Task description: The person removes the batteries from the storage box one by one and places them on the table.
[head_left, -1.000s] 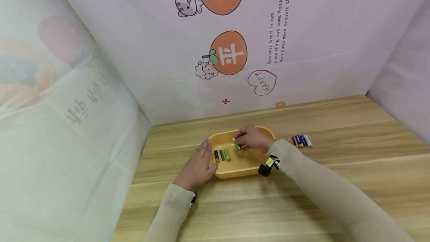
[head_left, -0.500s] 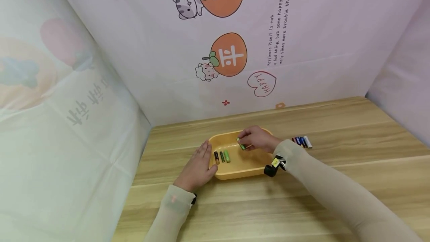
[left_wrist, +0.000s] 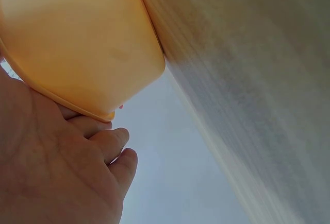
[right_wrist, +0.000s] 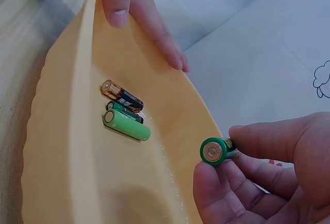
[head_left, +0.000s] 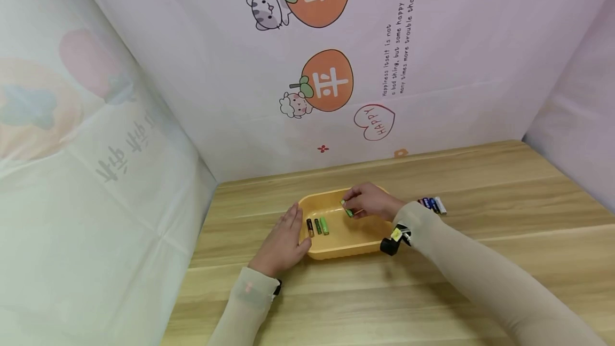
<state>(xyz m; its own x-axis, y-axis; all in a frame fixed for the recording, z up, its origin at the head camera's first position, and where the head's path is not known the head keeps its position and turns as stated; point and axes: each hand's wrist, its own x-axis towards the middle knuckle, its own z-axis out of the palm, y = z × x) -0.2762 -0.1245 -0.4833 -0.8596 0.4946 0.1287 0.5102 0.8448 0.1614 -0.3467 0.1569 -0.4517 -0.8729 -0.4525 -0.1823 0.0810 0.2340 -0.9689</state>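
Note:
A yellow plastic basin [head_left: 336, 252] stands on the wooden table. My left hand [head_left: 283, 239] rests at its left end, fairly straight fingers along the rim and the thumb at the near corner; the left wrist view shows the palm beside the outer wall. In the basin near this hand lie a black and copper battery [right_wrist: 122, 96], a dark green battery [right_wrist: 124, 112] and a light green battery [right_wrist: 127, 125], side by side. My right hand [head_left: 370, 201] pinches another green battery [right_wrist: 213, 151] between thumb and fingers over the basin, one flat end towards the wrist camera.
To the right of the basin, several batteries [head_left: 434, 205] lie in a row on the wooden table [head_left: 365, 298], partly behind the right sleeve. Printed white sheeting [head_left: 432, 111] hangs along the back, left and right sides of the table.
My right hand has moved slightly to the right with the green battery still pinched in it. The left hand and the three batteries in the basin keep their places.

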